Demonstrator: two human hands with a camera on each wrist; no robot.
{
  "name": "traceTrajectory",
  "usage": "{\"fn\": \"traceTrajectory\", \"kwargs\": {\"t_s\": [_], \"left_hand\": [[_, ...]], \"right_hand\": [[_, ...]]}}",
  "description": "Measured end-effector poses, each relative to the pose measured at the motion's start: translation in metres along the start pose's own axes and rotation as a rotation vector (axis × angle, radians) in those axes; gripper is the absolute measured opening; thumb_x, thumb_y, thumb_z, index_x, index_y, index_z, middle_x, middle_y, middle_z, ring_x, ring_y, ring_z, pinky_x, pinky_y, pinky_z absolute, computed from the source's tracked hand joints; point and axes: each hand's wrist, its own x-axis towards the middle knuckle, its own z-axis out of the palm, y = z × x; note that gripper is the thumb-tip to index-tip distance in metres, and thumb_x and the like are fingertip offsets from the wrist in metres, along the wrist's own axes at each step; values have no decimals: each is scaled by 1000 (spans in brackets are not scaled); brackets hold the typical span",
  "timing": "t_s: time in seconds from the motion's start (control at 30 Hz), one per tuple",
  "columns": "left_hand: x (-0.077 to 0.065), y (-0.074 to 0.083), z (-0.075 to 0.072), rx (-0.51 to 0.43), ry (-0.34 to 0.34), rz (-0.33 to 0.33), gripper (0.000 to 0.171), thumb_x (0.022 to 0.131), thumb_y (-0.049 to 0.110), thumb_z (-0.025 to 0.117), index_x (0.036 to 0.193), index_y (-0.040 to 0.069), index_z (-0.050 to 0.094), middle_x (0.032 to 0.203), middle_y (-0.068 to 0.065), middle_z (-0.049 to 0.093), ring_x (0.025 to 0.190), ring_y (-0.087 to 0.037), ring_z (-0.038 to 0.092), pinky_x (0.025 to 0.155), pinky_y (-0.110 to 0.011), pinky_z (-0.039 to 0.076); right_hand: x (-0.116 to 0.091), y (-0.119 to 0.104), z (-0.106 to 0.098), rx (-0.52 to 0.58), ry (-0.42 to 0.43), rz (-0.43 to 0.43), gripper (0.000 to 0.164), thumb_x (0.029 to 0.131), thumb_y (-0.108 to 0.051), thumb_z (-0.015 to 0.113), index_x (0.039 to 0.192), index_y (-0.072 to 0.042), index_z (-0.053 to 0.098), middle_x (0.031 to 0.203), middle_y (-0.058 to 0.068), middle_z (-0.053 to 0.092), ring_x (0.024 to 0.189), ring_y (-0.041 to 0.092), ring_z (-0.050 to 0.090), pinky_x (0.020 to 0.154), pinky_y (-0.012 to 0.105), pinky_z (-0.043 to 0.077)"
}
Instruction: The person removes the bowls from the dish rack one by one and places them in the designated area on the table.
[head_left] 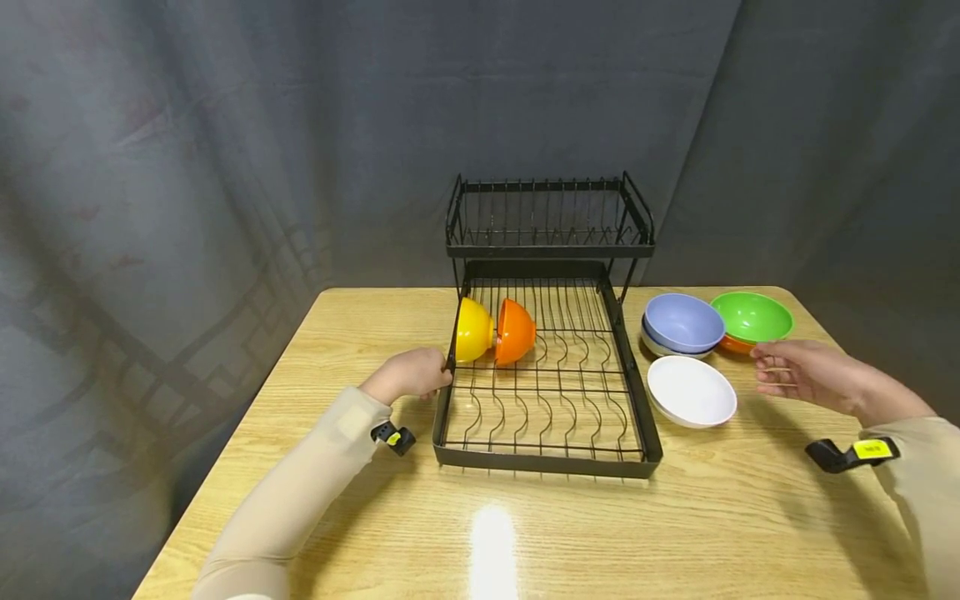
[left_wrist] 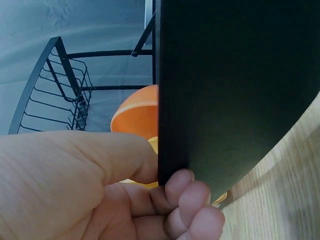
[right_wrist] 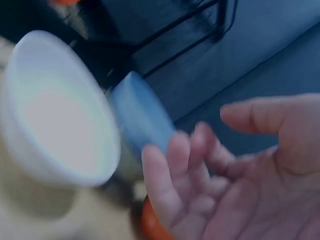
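Observation:
My left hand (head_left: 411, 372) grips the left side rim of the black dish rack (head_left: 540, 460), thumb inside and fingers (left_wrist: 194, 200) curled against the outer face. Just beyond it, a yellow bowl (head_left: 472, 332) and an orange bowl (head_left: 516, 333) stand on their sides in the lower rack wires. My right hand (head_left: 813, 375) is in the air at the right, fingers loosely bent and holding nothing. Near its fingertips are a green bowl (head_left: 752, 315), with an orange one showing under it, and a white bowl (head_left: 692, 392). A blue bowl (head_left: 684, 322) tops another stack.
At the back, the rack's upper tier (head_left: 551, 212) rises on posts over the lower tray. A wooden table (head_left: 360, 533) carries everything, and a grey curtain (head_left: 375, 150) hangs behind its far edge. The bowl stacks stand close to the rack's right side.

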Motion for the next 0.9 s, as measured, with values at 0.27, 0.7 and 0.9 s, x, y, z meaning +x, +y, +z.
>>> {"fn": "traceTrajectory", "kwargs": {"t_s": [0.27,0.7,0.9], "left_hand": [[1,1,-1,9,-19,14,31,92,17,45,74,1,63,69,-15,67,46,-11,45,56,-28,40],[4,-2,0,3,-10,19,31,91,16,45,66,7,59,60,-10,64,45,-12,44,57,-28,40],[2,-1,-2,-15,-35,8,31,92,16,45,68,5,60,65,-13,65,46,-12,45,58,-28,41]], "right_hand": [[49,-51,48,35,-322,-104,36,103,-16,24,118,-7,55,108,4,62,100,18,61,91,36,45],[176,-78,162,-129,-110,177,82,94,-44,46,148,-10,-6,150,27,2,136,42,11,105,49,25],[213,-66,189,-206,-86,264,88,89,-51,51,148,-11,0,148,28,7,135,41,18,103,50,28]]}}
